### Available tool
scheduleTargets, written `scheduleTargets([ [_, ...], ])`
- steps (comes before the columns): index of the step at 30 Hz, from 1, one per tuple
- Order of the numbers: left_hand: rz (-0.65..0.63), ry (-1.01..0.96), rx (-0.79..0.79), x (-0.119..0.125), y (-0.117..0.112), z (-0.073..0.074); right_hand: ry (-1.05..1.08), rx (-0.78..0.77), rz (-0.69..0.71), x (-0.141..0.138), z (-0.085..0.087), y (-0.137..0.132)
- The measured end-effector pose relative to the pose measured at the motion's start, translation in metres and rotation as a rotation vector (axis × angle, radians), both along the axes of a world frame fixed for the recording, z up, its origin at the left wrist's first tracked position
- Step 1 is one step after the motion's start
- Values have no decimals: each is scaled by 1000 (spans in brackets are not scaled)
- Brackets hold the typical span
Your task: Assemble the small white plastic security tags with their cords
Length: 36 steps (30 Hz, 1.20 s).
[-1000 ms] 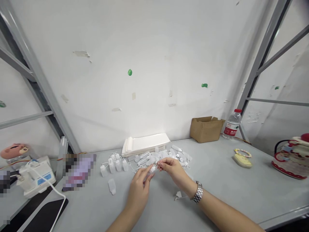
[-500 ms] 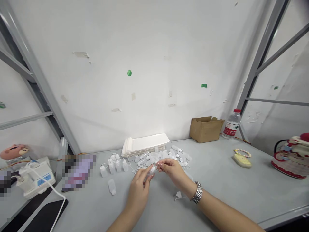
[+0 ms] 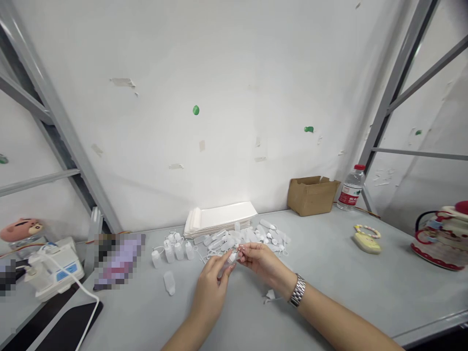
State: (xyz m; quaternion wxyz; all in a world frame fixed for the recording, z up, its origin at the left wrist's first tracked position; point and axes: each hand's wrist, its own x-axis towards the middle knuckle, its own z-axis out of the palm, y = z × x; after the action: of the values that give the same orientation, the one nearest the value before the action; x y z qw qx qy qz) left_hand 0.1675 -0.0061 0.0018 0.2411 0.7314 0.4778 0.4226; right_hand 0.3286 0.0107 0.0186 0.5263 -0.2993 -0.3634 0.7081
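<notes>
Both my hands meet over the grey table (image 3: 329,273), pinching one small translucent plastic bottle (image 3: 231,256) between them. My left hand (image 3: 213,285) grips it from below with curled fingers. My right hand (image 3: 259,261), a metal watch on its wrist, holds the bottle's top end with its fingertips. Just behind the hands lies a loose heap of the same small bottles and caps (image 3: 244,236). A short row of upright capped bottles (image 3: 171,249) stands to the left, and one bottle (image 3: 169,282) lies on its side nearer me.
A stack of white paper bags (image 3: 219,218) rests against the wall. A cardboard box (image 3: 312,195) and water bottle (image 3: 351,187) stand at the back right. A yellow toy (image 3: 367,239) and red-white bag (image 3: 442,241) sit right; a white device with cable (image 3: 51,270) sits left.
My hands have stayed almost in place; the fingers have shifted slightly on the small bottle, and my right wrist has dropped a little.
</notes>
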Motion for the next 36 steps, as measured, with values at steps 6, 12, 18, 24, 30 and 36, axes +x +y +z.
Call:
scheduleTargets([
  [6, 2, 14, -6, 0, -1, 1, -42, 10, -45, -1, 0, 0],
  [12, -4, 21, -12, 0, -1, 0, -117, 58, -98, -1, -2, 2],
  [18, -13, 18, -36, 0, 0, 0, -296, 160, -192, -2, -4, 4],
  [24, -4, 30, -8, -1, 0, -1, -297, 183, -184, -2, -9, 5],
  [30, 5, 36, 3, -1, -1, -1, -316, 203, -190, -3, -8, 5],
  [36, 4, 20, -3, -1, 0, -2, -343, 221, -210, -4, -5, 3],
])
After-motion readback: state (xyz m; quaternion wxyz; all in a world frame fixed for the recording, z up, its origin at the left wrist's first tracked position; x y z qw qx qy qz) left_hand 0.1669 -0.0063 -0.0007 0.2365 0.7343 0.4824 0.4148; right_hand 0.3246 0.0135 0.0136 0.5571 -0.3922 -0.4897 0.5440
